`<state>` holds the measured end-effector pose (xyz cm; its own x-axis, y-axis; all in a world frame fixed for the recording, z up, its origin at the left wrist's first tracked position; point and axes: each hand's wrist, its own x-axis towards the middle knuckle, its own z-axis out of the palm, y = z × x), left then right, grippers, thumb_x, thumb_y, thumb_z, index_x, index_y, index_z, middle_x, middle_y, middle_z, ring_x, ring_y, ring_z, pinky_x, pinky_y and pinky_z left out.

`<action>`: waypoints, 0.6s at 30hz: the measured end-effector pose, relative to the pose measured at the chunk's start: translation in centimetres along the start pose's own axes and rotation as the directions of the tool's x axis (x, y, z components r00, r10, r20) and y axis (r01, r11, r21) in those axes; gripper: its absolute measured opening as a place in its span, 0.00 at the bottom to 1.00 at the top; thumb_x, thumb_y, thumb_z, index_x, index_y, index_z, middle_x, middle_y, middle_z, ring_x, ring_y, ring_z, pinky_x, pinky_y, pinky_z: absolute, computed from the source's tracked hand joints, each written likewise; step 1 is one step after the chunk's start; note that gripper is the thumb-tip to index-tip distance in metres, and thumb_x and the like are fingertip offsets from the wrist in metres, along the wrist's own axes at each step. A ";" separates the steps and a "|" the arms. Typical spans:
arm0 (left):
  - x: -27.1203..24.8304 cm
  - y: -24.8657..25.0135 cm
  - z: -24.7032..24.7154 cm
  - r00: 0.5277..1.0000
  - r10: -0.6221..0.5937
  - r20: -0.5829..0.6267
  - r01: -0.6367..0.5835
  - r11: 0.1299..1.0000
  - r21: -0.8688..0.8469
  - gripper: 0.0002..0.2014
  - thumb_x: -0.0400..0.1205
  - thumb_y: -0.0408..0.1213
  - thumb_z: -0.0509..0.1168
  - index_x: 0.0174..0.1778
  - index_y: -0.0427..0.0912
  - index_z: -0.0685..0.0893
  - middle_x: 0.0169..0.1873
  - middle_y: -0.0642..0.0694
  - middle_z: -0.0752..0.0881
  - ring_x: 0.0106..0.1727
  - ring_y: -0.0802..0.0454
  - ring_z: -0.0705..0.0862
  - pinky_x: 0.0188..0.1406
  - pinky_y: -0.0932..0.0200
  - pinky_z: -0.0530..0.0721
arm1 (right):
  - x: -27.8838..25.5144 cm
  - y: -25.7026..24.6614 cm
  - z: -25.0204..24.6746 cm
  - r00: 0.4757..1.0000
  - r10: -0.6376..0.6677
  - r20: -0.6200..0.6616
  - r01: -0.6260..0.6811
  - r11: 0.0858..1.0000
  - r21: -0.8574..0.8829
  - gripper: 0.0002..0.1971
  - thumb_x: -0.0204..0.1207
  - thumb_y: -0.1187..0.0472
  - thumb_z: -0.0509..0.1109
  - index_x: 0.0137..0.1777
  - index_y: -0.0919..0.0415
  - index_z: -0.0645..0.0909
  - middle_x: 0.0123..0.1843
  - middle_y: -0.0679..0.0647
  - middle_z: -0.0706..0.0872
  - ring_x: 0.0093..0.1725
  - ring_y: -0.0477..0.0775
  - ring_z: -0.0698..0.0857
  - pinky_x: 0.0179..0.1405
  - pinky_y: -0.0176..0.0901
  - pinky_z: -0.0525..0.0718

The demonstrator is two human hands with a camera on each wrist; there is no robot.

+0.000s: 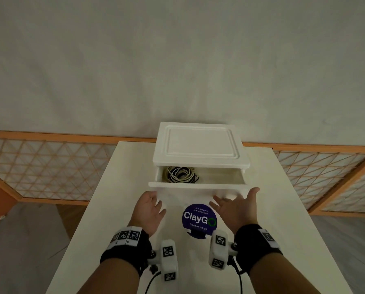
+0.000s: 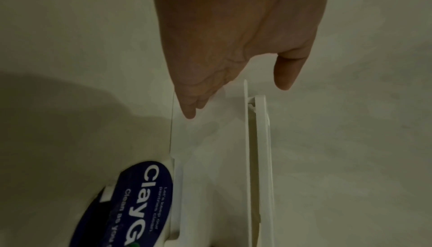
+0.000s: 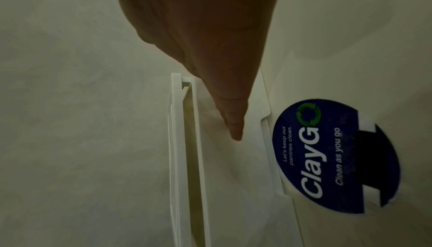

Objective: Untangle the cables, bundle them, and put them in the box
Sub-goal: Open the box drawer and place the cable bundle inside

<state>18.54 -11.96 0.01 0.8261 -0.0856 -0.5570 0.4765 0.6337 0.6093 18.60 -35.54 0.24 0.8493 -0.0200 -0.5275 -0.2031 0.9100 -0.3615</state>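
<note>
A white box (image 1: 200, 145) with a pull-out drawer (image 1: 198, 184) stands on the table, the drawer partly out. Coiled black and white cables (image 1: 180, 174) lie in the drawer's left part. My left hand (image 1: 150, 205) is open, fingers straight, right at the drawer front's left end; whether it touches is unclear. My right hand (image 1: 235, 203) is open with spread fingers at the front's right end. The left wrist view shows my left hand (image 2: 233, 70) beside the drawer front (image 2: 210, 149). In the right wrist view my right fingers (image 3: 233, 121) lie against the drawer front (image 3: 233, 168).
A round blue "ClayGo" sticker (image 1: 199, 218) lies on the white table (image 1: 283, 230) just before the drawer, between my hands. A wall with an orange lattice panel (image 1: 50, 162) runs behind the table. The table's edges fall off to the left and right.
</note>
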 end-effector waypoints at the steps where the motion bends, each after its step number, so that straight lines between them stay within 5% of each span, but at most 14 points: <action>1: 0.3 -0.1 -0.1 1.000 0.000 0.014 0.000 1.000 -0.002 0.08 0.83 0.38 0.55 0.46 0.46 0.79 0.48 0.50 0.82 0.57 0.53 0.79 0.71 0.50 0.66 | 0.2 0.0 0.0 1.000 -0.002 0.011 0.002 1.000 0.010 0.48 0.66 0.20 0.53 0.83 0.42 0.48 0.85 0.65 0.50 0.82 0.72 0.54 0.78 0.73 0.52; 7: 2.8 0.0 0.0 0.998 0.057 0.026 -0.060 0.989 0.135 0.09 0.86 0.35 0.53 0.50 0.49 0.79 0.60 0.54 0.79 0.72 0.53 0.67 0.78 0.48 0.58 | 1.8 -0.3 0.1 0.998 -0.059 0.016 0.062 0.975 -0.212 0.49 0.67 0.20 0.52 0.83 0.42 0.42 0.85 0.62 0.49 0.81 0.71 0.59 0.76 0.73 0.62; 11: 4.3 -1.1 -0.5 0.983 0.180 -0.027 -0.154 0.905 0.396 0.13 0.85 0.31 0.57 0.63 0.49 0.77 0.65 0.52 0.77 0.75 0.50 0.68 0.71 0.51 0.67 | 2.1 -0.2 0.1 0.989 -0.133 -0.065 0.088 0.880 -0.467 0.48 0.70 0.22 0.51 0.84 0.46 0.43 0.86 0.55 0.49 0.82 0.64 0.59 0.78 0.69 0.61; 14: 4.5 -2.3 -0.1 0.969 0.246 -0.030 -0.188 0.810 0.556 0.35 0.83 0.40 0.63 0.83 0.52 0.52 0.73 0.52 0.71 0.72 0.50 0.70 0.71 0.51 0.67 | 2.9 0.6 -0.6 0.969 -0.239 -0.069 0.120 0.692 -0.712 0.43 0.74 0.25 0.44 0.84 0.46 0.46 0.86 0.48 0.50 0.84 0.53 0.55 0.82 0.60 0.56; 18: 5.7 -2.7 1.1 0.985 0.174 0.003 -0.132 0.733 0.668 0.49 0.83 0.47 0.63 0.79 0.55 0.25 0.83 0.49 0.55 0.81 0.47 0.59 0.76 0.51 0.60 | 4.7 1.9 -0.8 0.959 -0.281 -0.030 0.119 0.497 -0.860 0.42 0.71 0.22 0.40 0.83 0.39 0.36 0.86 0.45 0.38 0.84 0.48 0.43 0.83 0.58 0.45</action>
<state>22.30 -15.00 -4.25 0.8975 0.0238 -0.4403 0.4409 -0.0375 0.8968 21.82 -34.22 -3.56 0.8570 -0.2877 -0.4275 -0.4191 0.0934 -0.9031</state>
